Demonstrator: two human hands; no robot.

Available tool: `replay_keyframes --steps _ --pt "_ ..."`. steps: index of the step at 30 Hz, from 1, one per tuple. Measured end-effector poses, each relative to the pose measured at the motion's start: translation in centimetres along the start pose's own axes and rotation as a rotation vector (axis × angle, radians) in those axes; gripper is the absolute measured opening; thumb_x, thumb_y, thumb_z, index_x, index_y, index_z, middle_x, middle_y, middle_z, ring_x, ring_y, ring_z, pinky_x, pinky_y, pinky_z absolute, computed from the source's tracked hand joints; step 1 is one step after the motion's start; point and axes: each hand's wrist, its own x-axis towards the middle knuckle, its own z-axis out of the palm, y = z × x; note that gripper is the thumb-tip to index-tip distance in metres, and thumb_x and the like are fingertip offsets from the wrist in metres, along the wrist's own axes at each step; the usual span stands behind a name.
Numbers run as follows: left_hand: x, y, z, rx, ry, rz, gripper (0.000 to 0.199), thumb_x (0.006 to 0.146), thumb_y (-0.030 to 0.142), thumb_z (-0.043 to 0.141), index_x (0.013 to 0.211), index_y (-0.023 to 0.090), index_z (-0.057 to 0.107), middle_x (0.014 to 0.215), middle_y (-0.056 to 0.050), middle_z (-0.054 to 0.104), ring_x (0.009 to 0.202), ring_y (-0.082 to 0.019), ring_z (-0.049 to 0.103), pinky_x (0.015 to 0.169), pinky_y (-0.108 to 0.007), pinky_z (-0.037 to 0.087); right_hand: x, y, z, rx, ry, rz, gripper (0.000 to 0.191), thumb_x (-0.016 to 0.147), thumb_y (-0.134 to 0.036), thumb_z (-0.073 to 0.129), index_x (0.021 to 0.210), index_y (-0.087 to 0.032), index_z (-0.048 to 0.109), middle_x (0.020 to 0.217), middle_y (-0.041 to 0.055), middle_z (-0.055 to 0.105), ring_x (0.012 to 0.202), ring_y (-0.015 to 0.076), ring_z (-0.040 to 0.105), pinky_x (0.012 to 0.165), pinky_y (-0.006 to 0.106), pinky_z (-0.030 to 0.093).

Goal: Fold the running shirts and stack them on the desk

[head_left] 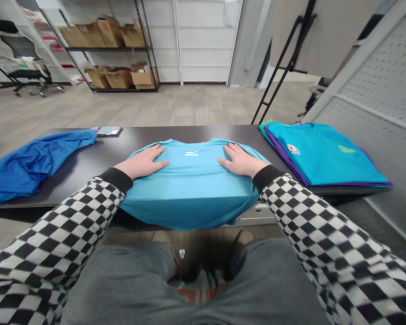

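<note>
A light blue T-shirt (192, 174) with a small white logo near its neckline lies spread across the dark table. Its lower part hangs over the front edge, toward my knees. My left hand (145, 161) rests flat on the shirt's left shoulder area, fingers spread. On the opposite shoulder area, my right hand (238, 160) presses flat, also with fingers apart. Neither hand grips the fabric.
The dark table (135, 135) bears a crumpled blue garment (37, 158) at left and a flat grey packet (108, 131) behind it. Folded shirts (325, 153) are stacked at right. Beyond stand a shelf with cardboard boxes (118, 77), an easel (284, 67) and a perforated panel (385, 72).
</note>
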Motion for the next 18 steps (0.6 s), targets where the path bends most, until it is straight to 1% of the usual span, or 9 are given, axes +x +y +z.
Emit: replay_keyframes --steps 3,6,7,9,11,13,15,16,18 --pt "3.0 -1.6 -1.1 -0.01 -0.036 -0.011 0.104 0.099 0.082 0.046 0.179 0.016 0.04 0.189 -0.013 0.029 0.175 -0.033 0.03 0.143 -0.044 0.023 3.3 0.4 -1.2 -0.025 -0.047 -0.021 0.102 0.105 -0.08 0.042 0.181 -0.012 0.033 0.19 0.0162 0.02 0.178 0.0365 0.014 0.146 0.05 0.017" --pt "6.6 -3.2 -1.6 -0.004 -0.068 -0.028 0.107 0.098 0.084 0.046 0.18 0.016 0.038 0.189 -0.013 0.027 0.175 -0.031 0.03 0.143 -0.043 0.022 6.6 0.2 -1.8 -0.034 -0.049 0.01 0.1 0.107 -0.078 0.042 0.181 -0.012 0.033 0.191 0.0162 0.019 0.178 0.0349 0.015 0.145 0.048 0.017" --pt "7.7 -3.6 -1.5 0.002 -0.057 -0.032 0.106 0.099 0.083 0.045 0.18 0.015 0.038 0.189 -0.014 0.027 0.175 -0.03 0.029 0.143 -0.043 0.022 7.5 0.1 -1.9 -0.033 -0.028 0.026 0.098 0.107 -0.077 0.041 0.18 -0.012 0.034 0.191 0.016 0.019 0.178 0.0344 0.016 0.145 0.05 0.018" --pt "9.4 -4.2 -1.0 0.029 0.007 -0.034 0.1 0.103 0.079 0.041 0.179 0.016 0.04 0.189 -0.013 0.029 0.175 -0.029 0.03 0.143 -0.042 0.022 8.9 0.1 -1.7 -0.025 0.041 0.047 0.091 0.109 -0.074 0.039 0.179 -0.016 0.037 0.19 0.0148 0.022 0.177 0.0342 0.02 0.144 0.056 0.02" --pt "10.2 -4.6 -0.3 0.063 0.072 -0.022 0.092 0.106 0.076 0.037 0.178 0.018 0.042 0.188 -0.011 0.031 0.174 -0.029 0.031 0.143 -0.044 0.022 9.5 0.0 -1.5 -0.01 0.106 0.044 0.085 0.111 -0.072 0.038 0.177 -0.019 0.042 0.189 0.0143 0.027 0.176 0.0349 0.024 0.142 0.061 0.023" --pt "10.3 -4.7 0.4 0.09 0.088 -0.004 0.091 0.108 0.075 0.033 0.179 0.018 0.041 0.188 -0.012 0.031 0.174 -0.03 0.031 0.142 -0.044 0.022 9.6 0.0 -1.2 0.007 0.128 0.031 0.081 0.112 -0.071 0.039 0.175 -0.02 0.046 0.188 0.0147 0.029 0.175 0.0353 0.027 0.141 0.062 0.024" --pt "10.0 -4.6 0.5 0.104 0.072 0.004 0.094 0.108 0.075 0.031 0.18 0.015 0.038 0.189 -0.014 0.029 0.175 -0.031 0.029 0.143 -0.045 0.021 9.2 -0.1 -1.1 0.025 0.151 0.014 0.078 0.113 -0.069 0.042 0.172 -0.018 0.051 0.187 0.0156 0.032 0.174 0.0347 0.03 0.141 0.057 0.026" --pt "9.8 -4.5 0.3 0.11 0.066 0.002 0.095 0.108 0.075 0.03 0.18 0.014 0.037 0.189 -0.015 0.029 0.175 -0.031 0.028 0.142 -0.045 0.021 8.9 -0.2 -1.2 0.037 0.183 0.006 0.076 0.113 -0.067 0.043 0.169 -0.017 0.055 0.185 0.0167 0.037 0.173 0.0343 0.034 0.14 0.054 0.029" --pt "9.7 -3.7 -0.7 0.122 0.054 -0.006 0.094 0.108 0.074 0.032 0.179 0.013 0.041 0.187 -0.016 0.033 0.174 -0.032 0.032 0.141 -0.045 0.024 8.1 -0.2 -1.7 0.069 0.296 -0.006 0.066 0.114 -0.059 0.047 0.16 -0.015 0.064 0.174 0.019 0.054 0.163 0.0337 0.05 0.136 0.048 0.038"
